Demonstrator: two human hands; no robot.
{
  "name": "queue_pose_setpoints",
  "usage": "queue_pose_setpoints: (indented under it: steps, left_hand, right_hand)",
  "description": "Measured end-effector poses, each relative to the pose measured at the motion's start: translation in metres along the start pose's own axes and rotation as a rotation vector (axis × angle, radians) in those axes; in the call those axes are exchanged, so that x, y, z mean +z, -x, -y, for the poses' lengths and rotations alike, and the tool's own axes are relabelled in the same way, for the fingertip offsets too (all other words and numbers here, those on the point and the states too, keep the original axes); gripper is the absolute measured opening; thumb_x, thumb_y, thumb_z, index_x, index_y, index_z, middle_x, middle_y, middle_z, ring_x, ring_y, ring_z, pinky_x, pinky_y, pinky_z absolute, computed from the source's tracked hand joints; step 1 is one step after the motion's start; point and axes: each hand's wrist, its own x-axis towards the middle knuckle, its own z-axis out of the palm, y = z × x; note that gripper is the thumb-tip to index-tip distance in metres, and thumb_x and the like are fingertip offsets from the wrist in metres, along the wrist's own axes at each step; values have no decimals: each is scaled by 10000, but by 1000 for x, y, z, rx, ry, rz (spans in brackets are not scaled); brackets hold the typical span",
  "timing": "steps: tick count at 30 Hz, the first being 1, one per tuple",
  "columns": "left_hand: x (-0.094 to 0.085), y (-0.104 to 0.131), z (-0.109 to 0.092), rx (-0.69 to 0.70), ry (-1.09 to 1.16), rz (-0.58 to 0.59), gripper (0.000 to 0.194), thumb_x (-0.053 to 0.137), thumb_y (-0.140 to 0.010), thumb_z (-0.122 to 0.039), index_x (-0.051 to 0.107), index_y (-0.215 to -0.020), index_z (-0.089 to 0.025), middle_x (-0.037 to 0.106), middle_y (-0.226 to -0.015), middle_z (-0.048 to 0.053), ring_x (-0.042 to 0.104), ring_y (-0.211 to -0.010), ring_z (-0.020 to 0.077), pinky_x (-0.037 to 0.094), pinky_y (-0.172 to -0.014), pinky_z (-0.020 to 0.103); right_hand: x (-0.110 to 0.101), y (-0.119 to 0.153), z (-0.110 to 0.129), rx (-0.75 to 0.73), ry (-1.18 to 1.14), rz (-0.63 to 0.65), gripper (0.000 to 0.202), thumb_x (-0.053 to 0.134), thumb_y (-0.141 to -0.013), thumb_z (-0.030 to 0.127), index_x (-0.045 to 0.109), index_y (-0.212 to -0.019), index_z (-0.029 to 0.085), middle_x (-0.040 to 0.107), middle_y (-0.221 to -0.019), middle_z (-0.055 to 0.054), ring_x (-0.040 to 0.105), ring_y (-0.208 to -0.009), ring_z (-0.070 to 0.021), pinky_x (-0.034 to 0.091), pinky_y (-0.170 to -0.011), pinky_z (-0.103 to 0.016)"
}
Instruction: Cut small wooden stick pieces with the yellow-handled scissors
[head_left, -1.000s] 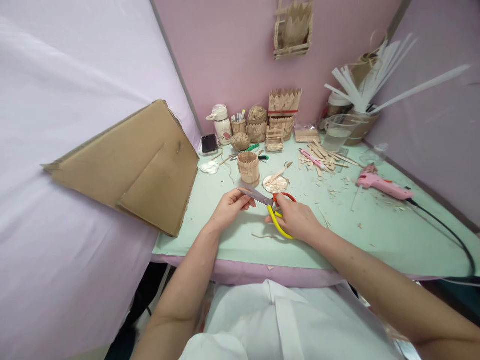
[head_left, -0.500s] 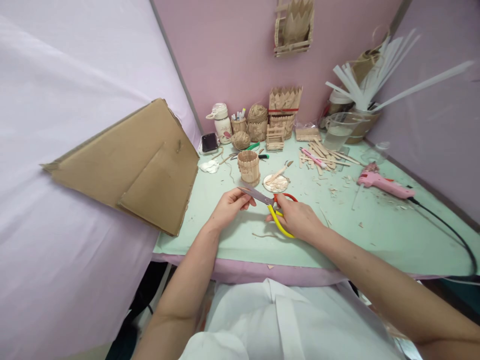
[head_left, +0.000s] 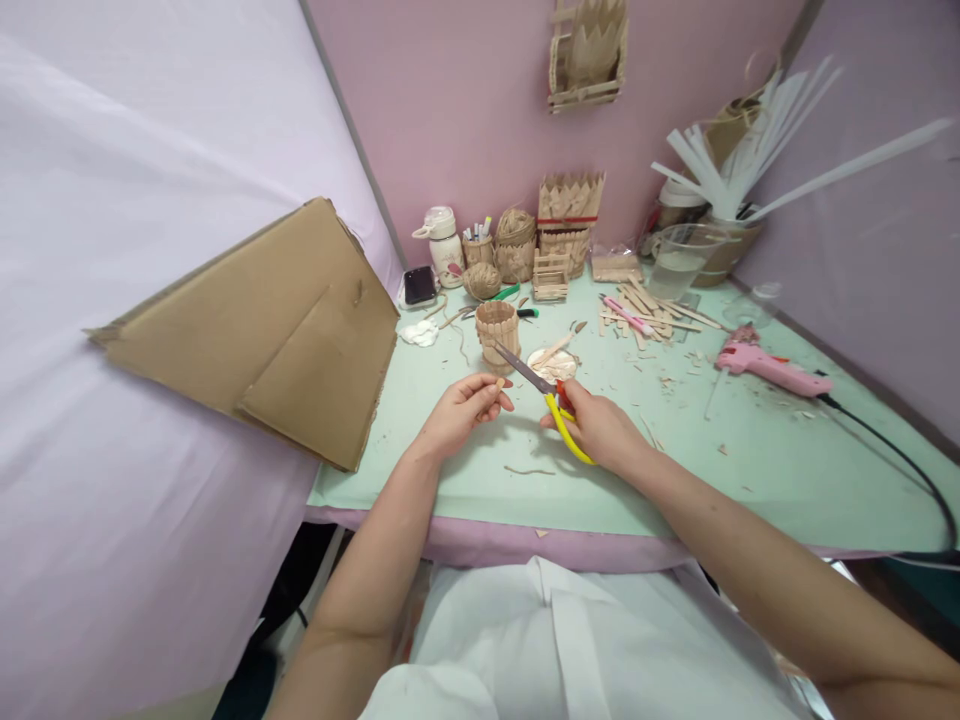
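Observation:
Between the thumb and fingers of my left hand (head_left: 466,408) is a small piece of wooden craft stick (head_left: 500,383). My right hand (head_left: 596,428) is closed around the handles of a pair of scissors (head_left: 564,432), one handle yellow and the other red. Their blades look closed and point up and left, just beyond the left fingertips and apart from the stick piece. Behind the blade tips stands a round cup covered in craft sticks (head_left: 497,330). A round lid-like dish with wood bits (head_left: 551,363) lies right of the cup, partly behind the scissors.
A pink glue gun (head_left: 776,368) with a black cord lies at the right. Loose craft sticks (head_left: 649,310) and a pink craft knife are behind it. Twine balls (head_left: 481,280), a bottle (head_left: 442,248) and stick baskets line the back. Folded cardboard (head_left: 292,340) leans at left.
My right hand has drawn the scissors away from the left fingers, and the blades have closed and swung upward. The stick piece now shows in my left hand, which has barely moved.

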Motion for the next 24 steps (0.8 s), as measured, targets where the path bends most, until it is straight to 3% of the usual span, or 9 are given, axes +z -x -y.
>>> queue_pose_setpoints:
  steps: [7,15,24]
  left_hand:
    - [0,-1,1,13,-42,-29,306,601,-766,-394,611,-943,-145,637,-752,37,453,-586,64,341,-570,207]
    - [-3,0,0,102,-216,-80,226,555,-785,-350,624,-846,-144,635,-738,33,443,-584,79,340,-564,222]
    - [-2,1,-2,163,-322,-87,189,529,-795,-305,626,-835,-148,631,-727,29,457,-618,94,377,-623,236]
  right_hand:
    - [-2,3,4,-5,106,18,272,485,-804,471,440,-920,229,651,-806,-32,578,-635,-184,263,-491,-249]
    - [-1,8,6,-64,252,32,354,467,-805,524,448,-994,225,670,-940,-58,618,-784,-236,262,-501,-271]
    - [-1,8,8,-62,298,52,377,442,-821,530,452,-1037,221,671,-944,-67,625,-790,-241,301,-512,-279]
